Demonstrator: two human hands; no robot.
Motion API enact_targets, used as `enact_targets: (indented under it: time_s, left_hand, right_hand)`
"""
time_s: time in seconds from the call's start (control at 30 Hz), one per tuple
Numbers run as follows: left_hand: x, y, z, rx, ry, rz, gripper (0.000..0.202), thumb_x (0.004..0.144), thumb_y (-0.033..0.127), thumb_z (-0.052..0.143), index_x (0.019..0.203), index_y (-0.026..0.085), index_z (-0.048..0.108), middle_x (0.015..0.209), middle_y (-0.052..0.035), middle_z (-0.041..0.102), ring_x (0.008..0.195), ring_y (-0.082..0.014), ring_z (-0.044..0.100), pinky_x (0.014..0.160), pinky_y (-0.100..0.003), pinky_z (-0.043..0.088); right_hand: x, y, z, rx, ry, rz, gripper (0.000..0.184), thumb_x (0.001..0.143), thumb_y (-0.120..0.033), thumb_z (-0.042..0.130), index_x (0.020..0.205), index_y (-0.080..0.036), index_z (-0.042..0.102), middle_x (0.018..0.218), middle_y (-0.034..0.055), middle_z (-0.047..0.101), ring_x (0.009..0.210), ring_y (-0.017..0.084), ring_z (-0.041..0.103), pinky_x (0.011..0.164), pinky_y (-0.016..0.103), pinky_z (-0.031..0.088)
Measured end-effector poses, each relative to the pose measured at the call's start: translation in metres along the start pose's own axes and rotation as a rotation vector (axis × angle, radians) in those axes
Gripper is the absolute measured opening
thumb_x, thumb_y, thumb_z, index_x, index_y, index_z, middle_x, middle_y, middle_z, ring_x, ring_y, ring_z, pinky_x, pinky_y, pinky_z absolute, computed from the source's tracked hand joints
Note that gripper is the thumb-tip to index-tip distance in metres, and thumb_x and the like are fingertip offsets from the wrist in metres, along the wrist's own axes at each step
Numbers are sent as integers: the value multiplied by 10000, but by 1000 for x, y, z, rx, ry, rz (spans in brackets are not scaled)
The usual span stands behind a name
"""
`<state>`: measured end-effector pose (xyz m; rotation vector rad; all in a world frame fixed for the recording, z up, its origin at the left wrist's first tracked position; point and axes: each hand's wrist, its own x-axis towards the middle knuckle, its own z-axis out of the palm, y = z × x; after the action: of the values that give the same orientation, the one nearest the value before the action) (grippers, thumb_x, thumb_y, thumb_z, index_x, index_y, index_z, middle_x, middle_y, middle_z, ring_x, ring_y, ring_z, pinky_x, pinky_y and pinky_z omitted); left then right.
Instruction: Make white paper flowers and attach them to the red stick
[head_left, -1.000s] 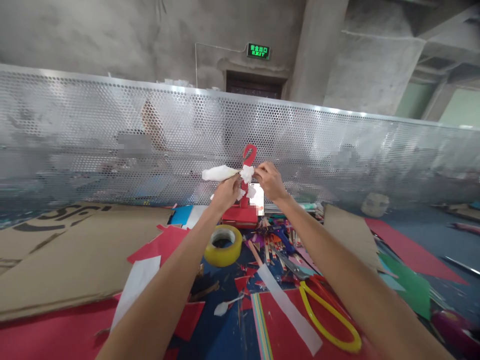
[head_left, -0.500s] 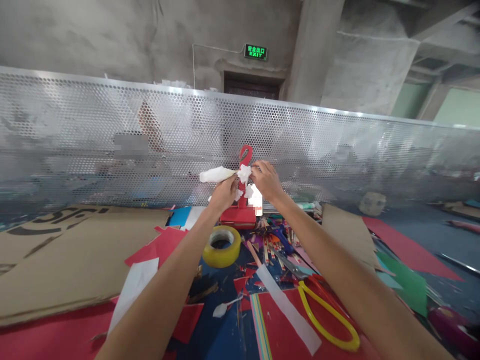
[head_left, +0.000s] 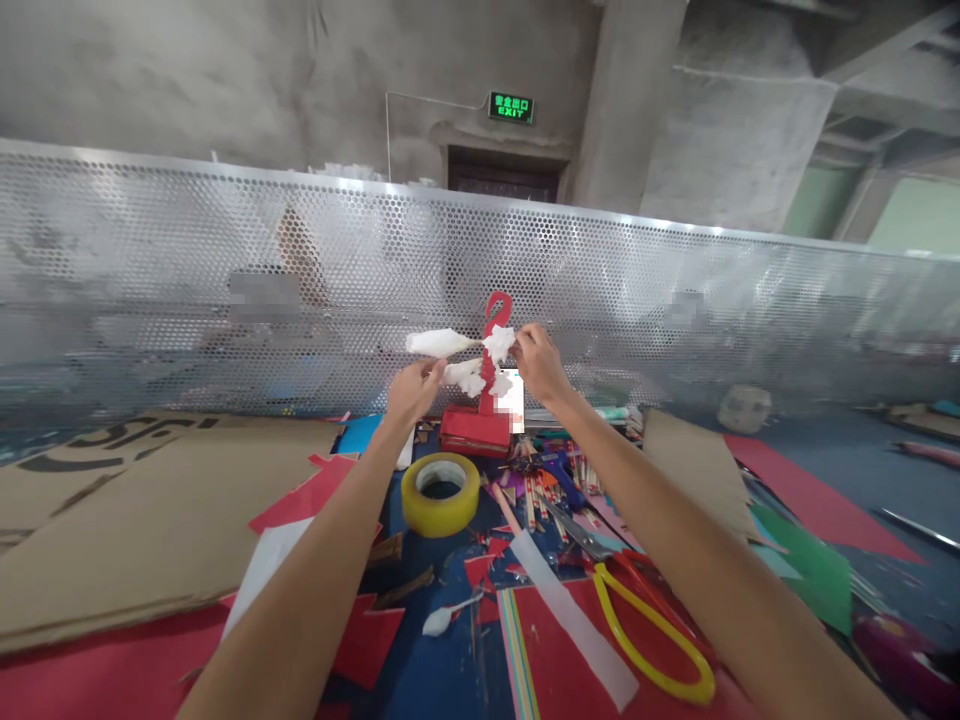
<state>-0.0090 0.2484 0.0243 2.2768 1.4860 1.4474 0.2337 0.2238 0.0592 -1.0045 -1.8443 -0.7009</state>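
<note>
In the middle, a red paper stand (head_left: pixel 475 430) holds up a red strip that curls into a loop (head_left: pixel 498 303) at its top. White ruffled pieces, seemingly paper, stick out from the strip. My right hand (head_left: pixel 541 362) pinches the right edge of the upper white ruffled piece (head_left: pixel 499 343). To the left of the strip, my left hand (head_left: pixel 417 391) has its fingers closed at the outer end of the lower white piece (head_left: pixel 466 376). Above that hand, a long white petal-shaped piece (head_left: pixel 439 343) points left from the strip.
A yellow tape roll (head_left: pixel 441 520) lies before the stand. Scissors with red and yellow handles (head_left: pixel 652 640) rest on red sheets at right, near a blue glue gun (head_left: pixel 562 478). Cardboard (head_left: pixel 150 500) covers the left; a perforated metal screen (head_left: pixel 360 250) stands behind.
My left hand has moved left and slightly down, away from the strip to the lower white piece. My right hand stays by the upper white piece, which has shifted slightly right.
</note>
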Motion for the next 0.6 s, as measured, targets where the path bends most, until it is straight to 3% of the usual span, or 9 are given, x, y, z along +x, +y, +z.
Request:
enact_targets:
  time_s: [0.07, 0.17, 0.33, 0.4, 0.5, 0.6]
  left_hand:
    - [4, -4, 3, -187, 93, -18, 516, 901, 482, 517, 1305, 162, 496, 1199, -132, 654, 1018, -245, 652, 874, -354, 497]
    - [6, 3, 5, -363, 242, 51, 815, 825, 401, 653, 1474, 209, 199, 1409, -146, 480, 1147, -198, 591, 927, -307, 492]
    - [-1, 18, -8, -340, 398, 104, 1081, 781, 337, 713, 1502, 253, -87, 1557, -166, 208, 1309, -201, 433, 980, -279, 465]
    - [-3, 15, -11, -312, 405, 119, 985, 797, 343, 695, 1509, 253, 20, 1543, -150, 247, 1301, -204, 433, 961, -277, 476]
    - [-1, 2, -8, -303, 332, 166, 607, 848, 391, 613, 1385, 220, 388, 1421, -116, 445, 1202, -196, 515, 917, -281, 494]
    - [1, -12, 0, -299, 271, 133, 466, 846, 447, 586, 1234, 197, 524, 1249, -87, 586, 1070, -187, 584, 878, -289, 497]
  right_hand:
    - [2, 0, -1, 3, -12, -15, 209, 903, -89, 396, 969, -153, 584, 996, 123, 541, 972, 237, 509, 884, 367, 439]
    - [6, -2, -1, -5, -22, -30, 220, 910, -91, 386, 970, -157, 587, 990, 118, 556, 969, 238, 505, 873, 366, 431]
    - [8, -4, 2, 8, -33, -37, 217, 914, -97, 388, 963, -160, 590, 990, 119, 561, 958, 238, 498, 868, 364, 421]
    - [8, -3, 3, 24, -35, -33, 209, 916, -105, 393, 963, -156, 590, 986, 120, 562, 955, 236, 498, 867, 359, 420]
    - [7, -2, 1, 43, -27, -28, 203, 921, -125, 398, 972, -158, 592, 987, 116, 558, 950, 228, 510, 859, 348, 425]
    - [4, -3, -3, 50, -10, -14, 199, 925, -152, 407, 980, -165, 597, 1022, 115, 541, 908, 208, 529, 820, 323, 441]
